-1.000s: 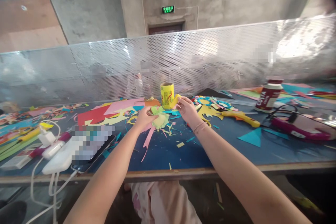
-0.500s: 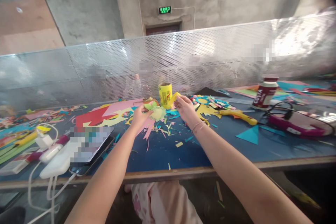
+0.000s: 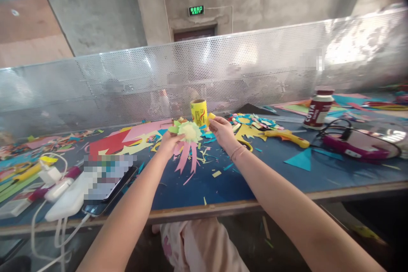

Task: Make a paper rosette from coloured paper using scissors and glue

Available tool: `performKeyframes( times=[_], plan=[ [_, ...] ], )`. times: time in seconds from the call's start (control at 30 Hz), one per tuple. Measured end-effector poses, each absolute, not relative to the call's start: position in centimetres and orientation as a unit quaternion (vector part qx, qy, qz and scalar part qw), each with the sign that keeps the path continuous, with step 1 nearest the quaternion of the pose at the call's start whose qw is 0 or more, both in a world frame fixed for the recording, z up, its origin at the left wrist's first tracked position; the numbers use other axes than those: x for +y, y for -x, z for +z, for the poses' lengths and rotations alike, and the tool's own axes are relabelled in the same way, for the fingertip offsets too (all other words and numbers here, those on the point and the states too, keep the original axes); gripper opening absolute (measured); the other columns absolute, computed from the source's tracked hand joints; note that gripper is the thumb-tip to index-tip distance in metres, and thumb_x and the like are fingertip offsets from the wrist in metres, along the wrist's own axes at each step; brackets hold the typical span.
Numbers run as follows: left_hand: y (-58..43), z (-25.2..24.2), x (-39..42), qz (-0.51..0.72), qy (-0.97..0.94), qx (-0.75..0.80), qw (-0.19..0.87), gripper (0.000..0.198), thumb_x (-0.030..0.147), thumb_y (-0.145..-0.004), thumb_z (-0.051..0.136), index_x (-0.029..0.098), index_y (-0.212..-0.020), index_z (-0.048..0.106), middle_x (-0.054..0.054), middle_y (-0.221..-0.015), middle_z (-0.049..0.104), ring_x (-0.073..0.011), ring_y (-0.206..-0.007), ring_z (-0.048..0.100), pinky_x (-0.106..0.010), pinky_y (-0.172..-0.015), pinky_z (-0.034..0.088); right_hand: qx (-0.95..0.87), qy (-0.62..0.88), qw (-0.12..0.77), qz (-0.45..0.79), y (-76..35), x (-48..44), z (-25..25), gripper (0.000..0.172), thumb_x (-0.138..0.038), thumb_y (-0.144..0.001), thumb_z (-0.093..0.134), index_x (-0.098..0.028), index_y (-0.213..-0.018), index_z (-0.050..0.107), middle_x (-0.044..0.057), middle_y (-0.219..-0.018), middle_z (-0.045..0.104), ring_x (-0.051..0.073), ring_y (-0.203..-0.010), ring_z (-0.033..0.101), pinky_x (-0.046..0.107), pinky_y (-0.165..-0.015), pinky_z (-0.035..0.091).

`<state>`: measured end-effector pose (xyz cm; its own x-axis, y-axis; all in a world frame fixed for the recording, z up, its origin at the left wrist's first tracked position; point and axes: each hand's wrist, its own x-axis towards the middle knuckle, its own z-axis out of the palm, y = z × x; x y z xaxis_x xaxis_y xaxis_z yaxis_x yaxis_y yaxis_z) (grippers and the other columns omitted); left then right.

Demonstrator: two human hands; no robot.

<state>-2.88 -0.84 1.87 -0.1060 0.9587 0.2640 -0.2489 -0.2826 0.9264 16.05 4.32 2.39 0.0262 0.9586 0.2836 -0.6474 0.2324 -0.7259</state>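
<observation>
My left hand (image 3: 171, 143) pinches a pale green paper flower (image 3: 190, 132), which has brighter green pieces at its left side. Pink paper strips (image 3: 187, 158) hang down below the flower. Between finger and thumb, my right hand (image 3: 220, 129) grips a small yellow piece (image 3: 210, 118), too small to make out clearly. Directly behind both hands stands an upright yellow roll (image 3: 199, 111) with printed lettering. Small paper scraps lie on the blue table (image 3: 191, 193) under the hands.
On the left are a phone (image 3: 111, 180), a white power bank (image 3: 65, 204) and cables. Red paper (image 3: 108, 143) lies behind them. To the right are yellow-handled scissors (image 3: 247, 145), a yellow tool (image 3: 295, 139), a Costa bottle (image 3: 318, 110) and a purple device (image 3: 358, 148). A perforated screen (image 3: 204, 68) stands behind.
The flower in my left hand has turned to face the camera more, and the pink strips now show fully below it. My right hand has shifted slightly left with the yellow piece.
</observation>
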Motion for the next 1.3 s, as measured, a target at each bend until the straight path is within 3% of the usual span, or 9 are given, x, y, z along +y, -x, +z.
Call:
performKeyframes(
  times=[0.27, 0.5, 0.73, 1.1, 1.3],
  plan=[
    [2.5, 2.2, -1.3, 0.637, -0.436, 0.345, 0.535, 0.049, 0.013, -0.053, 0.08, 0.015, -0.099, 0.065, -0.007, -0.089, 0.071, -0.0166, -0.078, 0.066, -0.023, -0.062, 0.048, -0.303, 0.209, 0.665, 0.649, -15.7, 3.7, 2.3, 0.025, -0.013, -0.052, 0.08, -0.019, -0.061, 0.057, -0.004, -0.065, 0.066, 0.007, -0.061, 0.06, 0.019, -0.058, 0.048],
    [1.9, 2.0, -1.5, 0.621, -0.452, 0.326, 0.551, 0.037, 0.013, -0.052, 0.081, 0.014, -0.084, 0.064, -0.003, -0.08, 0.07, -0.0129, -0.068, 0.065, -0.021, -0.058, 0.048, -0.324, 0.202, 0.618, 0.687, -15.6, 2.9, 2.7, 0.027, -0.017, -0.056, 0.078, -0.022, -0.067, 0.054, -0.007, -0.064, 0.065, 0.009, -0.056, 0.059, 0.02, -0.048, 0.045],
    [1.5, 2.2, -1.8, 0.616, -0.487, 0.33, 0.524, 0.043, 0.014, -0.052, 0.081, 0.014, -0.091, 0.063, -0.004, -0.084, 0.07, -0.0151, -0.074, 0.065, -0.026, -0.069, 0.049, -0.376, 0.24, 0.589, 0.674, -15.5, 3.4, 2.6, 0.03, -0.017, -0.054, 0.081, -0.02, -0.067, 0.054, -0.006, -0.061, 0.064, 0.005, -0.047, 0.054, 0.016, -0.04, 0.039],
    [1.1, 1.9, -1.7, 0.641, -0.469, 0.33, 0.509, 0.046, 0.018, -0.051, 0.082, 0.015, -0.092, 0.062, -0.007, -0.092, 0.07, -0.0231, -0.093, 0.065, -0.033, -0.081, 0.049, -0.373, 0.195, 0.548, 0.723, -15.3, 3.4, 2.2, 0.028, -0.02, -0.061, 0.076, -0.022, -0.079, 0.055, -0.003, -0.071, 0.068, 0.012, -0.061, 0.063, 0.023, -0.052, 0.051],
    [1.1, 2.2, -1.9, 0.641, -0.477, 0.337, 0.498, 0.045, 0.021, -0.051, 0.082, 0.015, -0.091, 0.062, -0.008, -0.097, 0.07, -0.0245, -0.1, 0.063, -0.036, -0.086, 0.047, -0.385, 0.225, 0.516, 0.732, -15.6, 3.4, 2.7, 0.017, -0.022, -0.067, 0.07, -0.02, -0.079, 0.058, 0.0, -0.065, 0.066, 0.014, -0.059, 0.062, 0.026, -0.055, 0.051]
  ],
)
